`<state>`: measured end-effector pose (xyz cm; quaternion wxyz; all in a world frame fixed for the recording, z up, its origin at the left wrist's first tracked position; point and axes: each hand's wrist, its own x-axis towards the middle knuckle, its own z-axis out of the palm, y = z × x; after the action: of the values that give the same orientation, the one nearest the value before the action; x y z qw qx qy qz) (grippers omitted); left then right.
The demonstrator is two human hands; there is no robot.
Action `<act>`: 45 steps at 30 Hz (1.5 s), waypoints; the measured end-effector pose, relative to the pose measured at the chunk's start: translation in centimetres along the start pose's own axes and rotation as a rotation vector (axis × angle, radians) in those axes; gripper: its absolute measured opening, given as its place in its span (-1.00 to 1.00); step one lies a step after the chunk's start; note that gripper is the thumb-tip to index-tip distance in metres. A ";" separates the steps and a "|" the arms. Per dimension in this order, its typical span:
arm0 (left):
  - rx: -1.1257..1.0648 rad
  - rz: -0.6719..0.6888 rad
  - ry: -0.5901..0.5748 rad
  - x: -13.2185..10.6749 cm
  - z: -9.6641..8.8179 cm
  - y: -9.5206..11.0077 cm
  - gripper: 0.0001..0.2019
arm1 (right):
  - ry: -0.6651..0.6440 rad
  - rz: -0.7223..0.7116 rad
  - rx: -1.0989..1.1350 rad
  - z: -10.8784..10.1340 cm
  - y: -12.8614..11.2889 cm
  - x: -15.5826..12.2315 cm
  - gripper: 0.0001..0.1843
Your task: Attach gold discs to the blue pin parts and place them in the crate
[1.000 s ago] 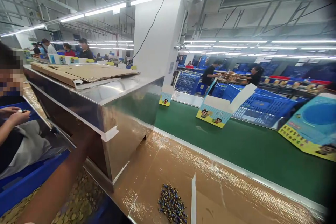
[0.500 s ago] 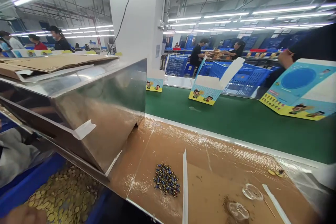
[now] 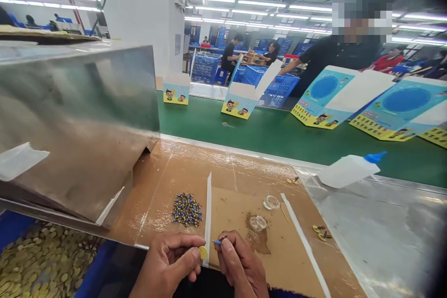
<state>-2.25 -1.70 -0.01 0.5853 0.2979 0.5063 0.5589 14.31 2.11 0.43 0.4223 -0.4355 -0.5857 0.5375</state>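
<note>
While the left hand (image 3: 169, 263) pinches a yellow disc (image 3: 203, 253), the right hand (image 3: 241, 263) grips a small blue piece (image 3: 217, 242)

Just a narrow gap parts disc and piece, by the near edge of the table (image 3: 150, 191). A metal box (image 3: 104, 98) walls off the left; cardboard (image 3: 228, 212) gives moving room between the white strip (image 3: 208, 195) and the clear dishes (image 3: 258, 223).

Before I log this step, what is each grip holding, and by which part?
The left grip pinches a yellow disc by its edge. The right grip pinches a small blue piece by one end, mostly covered by the fingers.
</note>
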 end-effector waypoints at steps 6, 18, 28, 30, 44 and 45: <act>-0.080 -0.017 -0.062 0.3 1.0 -0.2 -0.50 | 0.052 -0.233 -0.155 0.8 1.4 0.4 -0.64; -0.030 -0.066 -0.073 0.7 1.0 0.2 -0.59 | 0.130 -0.309 -0.175 2.1 2.5 0.5 -0.78; -0.070 -0.012 -0.085 1.6 0.9 -2.3 -0.50 | 0.265 -0.451 -0.318 1.8 2.9 0.7 -0.84; -0.032 -0.030 -0.145 1.6 1.0 -2.5 -0.46 | 0.320 -0.517 -0.376 1.5 3.2 0.7 -0.84; 0.185 0.160 -0.174 0.5 1.7 -2.1 -0.52 | 0.233 -0.102 0.006 2.3 3.6 0.0 -0.63; 0.175 0.152 -0.170 0.5 1.7 -2.1 -0.51 | 0.231 -0.039 0.067 2.5 3.7 -0.2 -0.59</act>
<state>0.04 -1.28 -1.50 0.5538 0.4318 0.4775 0.5280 12.17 1.45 -3.40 0.5116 -0.4690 -0.5231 0.4946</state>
